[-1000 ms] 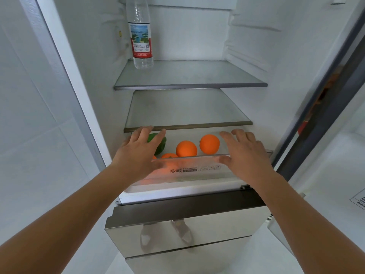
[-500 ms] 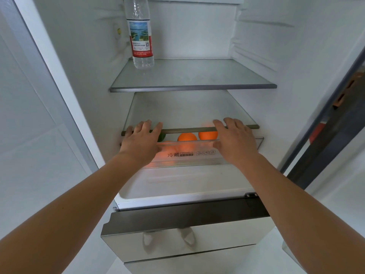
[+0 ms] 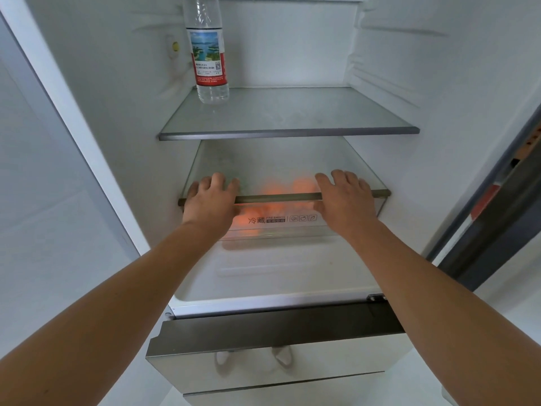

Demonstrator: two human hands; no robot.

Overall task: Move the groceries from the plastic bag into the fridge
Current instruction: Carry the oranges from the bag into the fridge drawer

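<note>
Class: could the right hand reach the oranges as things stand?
Probably not. The oranges sit inside the crisper drawer, which is pushed in under the glass shelf; the right hand rests against the drawer's front, so the drawer would need pulling out first.

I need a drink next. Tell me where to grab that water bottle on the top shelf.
Grip the water bottle around its labelled middle, coming from the front. It stands upright at the upper shelf's left rear, near the left wall, with open shelf to its right and front.
</note>
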